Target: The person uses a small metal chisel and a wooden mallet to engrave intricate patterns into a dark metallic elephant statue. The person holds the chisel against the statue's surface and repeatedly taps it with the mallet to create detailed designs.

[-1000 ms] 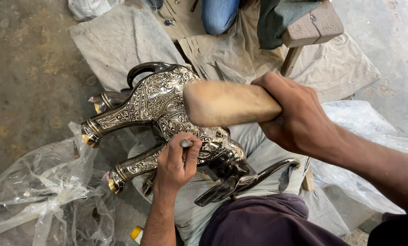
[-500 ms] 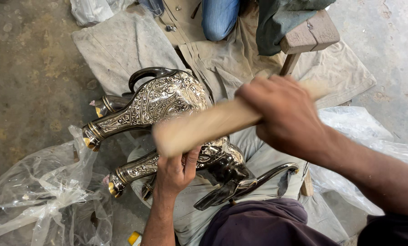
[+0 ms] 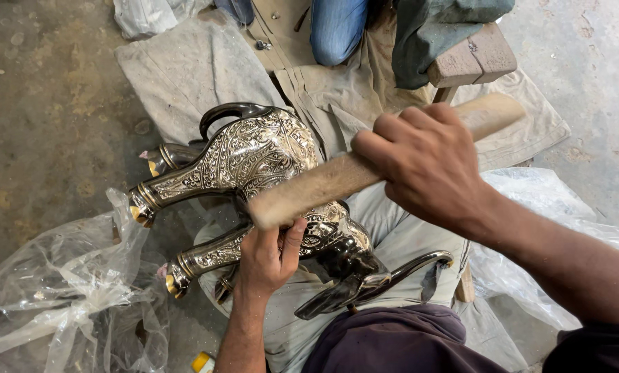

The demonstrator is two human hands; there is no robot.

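I look down on a silver, engraved metal animal figure (image 3: 254, 166) lying on its side across my lap, its gold-tipped legs pointing left toward the concrete floor (image 3: 40, 103). Its dark head and curved trunk sit low in the view, just above my purple garment (image 3: 392, 342). Open room lies mostly at upper left, where the floor is bare; everywhere else the figure is hemmed in. Crumpled clear plastic sheeting (image 3: 53, 290) crowds the lower left, touching the nearest leg tip, and more plastic lies at right under my forearm. Grey cloths (image 3: 192, 69) spread beneath and behind the figure, and a wooden stool (image 3: 472, 59) draped with dark green fabric stands at upper right, near the far end of the mallet. Another person's blue-trousered knee (image 3: 337, 27) shows at the top edge. A small yellow cap (image 3: 202, 360) peeks in at the bottom edge; I cannot tell what it belongs to.

My right hand (image 3: 427, 166) is clenched around a pale wooden mallet (image 3: 309, 190), knuckles up, arm reaching in from the lower right, the mallet slanting down-left with its blunt end over the figure's belly. My left hand (image 3: 268, 259) comes up from below, fingers curled against the figure's underside; whether it pinches a tool there is hidden.
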